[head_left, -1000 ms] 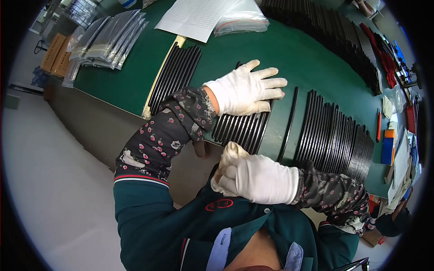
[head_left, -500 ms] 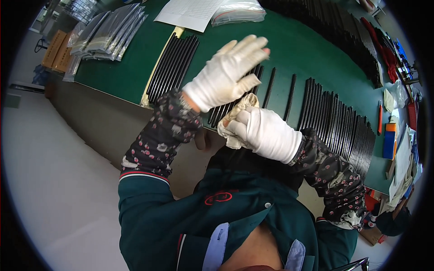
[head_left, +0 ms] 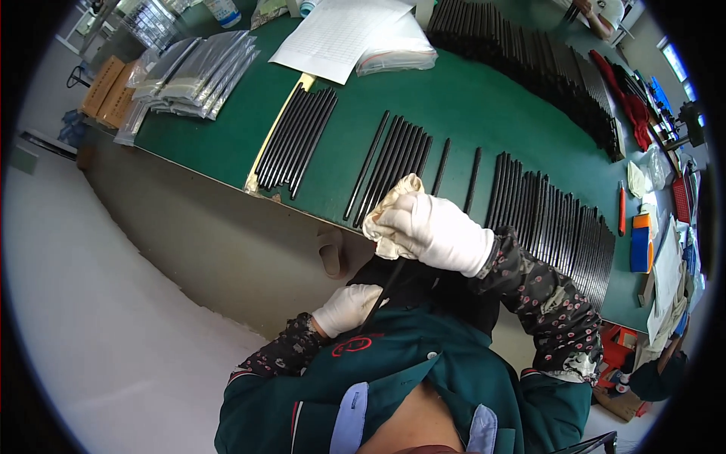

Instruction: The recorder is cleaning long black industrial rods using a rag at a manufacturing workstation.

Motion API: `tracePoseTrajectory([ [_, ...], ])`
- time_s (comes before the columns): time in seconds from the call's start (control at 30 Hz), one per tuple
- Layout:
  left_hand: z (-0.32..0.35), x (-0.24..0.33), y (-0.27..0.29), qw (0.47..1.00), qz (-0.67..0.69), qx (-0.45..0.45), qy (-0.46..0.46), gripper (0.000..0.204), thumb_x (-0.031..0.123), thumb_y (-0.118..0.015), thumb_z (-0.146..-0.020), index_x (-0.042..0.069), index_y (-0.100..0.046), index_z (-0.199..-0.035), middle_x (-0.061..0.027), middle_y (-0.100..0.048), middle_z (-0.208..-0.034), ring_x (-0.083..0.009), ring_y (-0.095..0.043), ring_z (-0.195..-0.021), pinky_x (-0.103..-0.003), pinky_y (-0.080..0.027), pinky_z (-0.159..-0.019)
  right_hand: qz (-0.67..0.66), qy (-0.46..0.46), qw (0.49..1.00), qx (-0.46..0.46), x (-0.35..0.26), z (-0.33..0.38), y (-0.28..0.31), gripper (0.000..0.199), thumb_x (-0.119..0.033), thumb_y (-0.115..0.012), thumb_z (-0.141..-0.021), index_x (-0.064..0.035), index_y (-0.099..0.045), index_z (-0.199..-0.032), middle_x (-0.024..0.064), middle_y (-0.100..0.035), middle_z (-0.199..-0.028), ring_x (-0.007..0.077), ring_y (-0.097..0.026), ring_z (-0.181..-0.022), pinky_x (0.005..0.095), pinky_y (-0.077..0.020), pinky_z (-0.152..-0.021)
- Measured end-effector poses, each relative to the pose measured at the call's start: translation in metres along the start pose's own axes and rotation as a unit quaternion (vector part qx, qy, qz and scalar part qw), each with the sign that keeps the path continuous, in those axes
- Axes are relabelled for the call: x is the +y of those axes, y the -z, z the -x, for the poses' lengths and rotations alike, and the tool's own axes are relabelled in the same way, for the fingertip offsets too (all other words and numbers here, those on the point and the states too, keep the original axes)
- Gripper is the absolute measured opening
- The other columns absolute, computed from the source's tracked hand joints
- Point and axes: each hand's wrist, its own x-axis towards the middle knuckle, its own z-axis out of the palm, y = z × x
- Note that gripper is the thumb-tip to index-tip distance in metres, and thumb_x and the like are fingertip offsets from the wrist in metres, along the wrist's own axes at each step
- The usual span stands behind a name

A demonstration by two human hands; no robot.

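Note:
My right hand (head_left: 446, 231), in a white glove, is closed on a bunched cream cloth (head_left: 393, 212) at the near edge of the table. A thin black rod (head_left: 391, 285) slants from under this cloth down toward my body. Low in front of my shirt, my gloved left hand (head_left: 349, 309) is closed at the rod's lower part; its fingertips are partly hidden. Several black rods (head_left: 401, 151) lie side by side just beyond the cloth. Two single rods lie to their right, one of them a separate rod (head_left: 473, 181).
On the green table (head_left: 204, 147), a rod group (head_left: 299, 136) lies left beside a pale strip, and a larger rod row (head_left: 552, 227) lies right. Farther back are paper sheets (head_left: 333, 34), plastic bags (head_left: 397, 53), wrapped packs (head_left: 193, 72) and a long dark rod stack (head_left: 529, 60).
My left hand has come down from over the table to near my body, at the black rod. My right hand still holds the cloth in about the same place. The view has shifted slightly.

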Motion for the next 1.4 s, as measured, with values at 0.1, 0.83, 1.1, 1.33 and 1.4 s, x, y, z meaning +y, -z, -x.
tracePoseTrajectory([
  [0.1, -0.003, 0.021, 0.023, 0.978, 0.173, -0.024, 0.11, 0.02, 0.022, -0.051, -0.096, 0.003, -0.055, -0.096, -0.0085, -0.064, -0.08, -0.0204, -0.063, -0.064, -0.031, -0.048, -0.054, -0.313, -0.14, 0.937, 0.059, 0.008, -0.008, 0.017, 0.02, -0.006, -0.054, -0.093, -0.0021, -0.057, -0.113, 0.0068, -0.063, -0.092, 0.0125, -0.059, -0.073, 0.0233, -0.0477, -0.061],
  [0.83, -0.04, 0.039, -0.021, 0.974, -0.138, -0.101, 0.148, 0.044, 0.048, -0.062, -0.083, 0.005, -0.058, -0.086, -0.0183, -0.067, -0.074, -0.0378, -0.066, -0.069, -0.048, -0.054, -0.063, -0.496, -0.354, 0.789, 0.08, 0.008, -0.008, 0.026, 0.028, -0.007, -0.054, -0.095, 0.0022, -0.055, -0.121, 0.0045, -0.064, -0.097, 0.0028, -0.055, -0.069, 0.0172, -0.0452, -0.058],
  [1.1, -0.038, 0.036, 0.004, 0.946, -0.222, -0.228, 0.06, 0.031, 0.038, -0.055, -0.087, 0.008, -0.064, -0.081, -0.0169, -0.066, -0.072, -0.0371, -0.065, -0.067, -0.047, -0.053, -0.062, -0.537, -0.257, 0.79, 0.148, 0.005, -0.004, 0.057, 0.033, -0.011, -0.052, -0.095, 0.0073, -0.053, -0.123, 0.0013, -0.06, -0.083, 0.0013, -0.047, -0.051, 0.0131, -0.0377, -0.044],
  [1.33, 0.012, 0.031, 0.062, 0.969, 0.006, -0.246, 0.032, 0.021, 0.023, -0.055, -0.089, 0.002, -0.058, -0.085, -0.0221, -0.059, -0.069, -0.0425, -0.056, -0.06, -0.046, -0.046, -0.057, -0.432, -0.269, 0.817, 0.271, -0.014, 0.017, 0.116, 0.03, -0.015, -0.053, -0.096, 0.0054, -0.056, -0.117, 0.0008, -0.062, -0.09, 0.0014, -0.054, -0.068, 0.0147, -0.0458, -0.063],
  [1.4, 0.016, 0.047, 0.086, 0.967, 0.056, -0.241, 0.065, 0.019, 0.02, -0.055, -0.091, 0.002, -0.059, -0.086, -0.0171, -0.057, -0.063, -0.0327, -0.058, -0.053, -0.04, -0.047, -0.054, -0.436, -0.267, 0.814, 0.275, -0.013, 0.026, 0.122, 0.03, -0.015, -0.054, -0.095, 0.0053, -0.056, -0.118, 0.0018, -0.062, -0.093, 0.0027, -0.056, -0.074, 0.0156, -0.0471, -0.067],
])
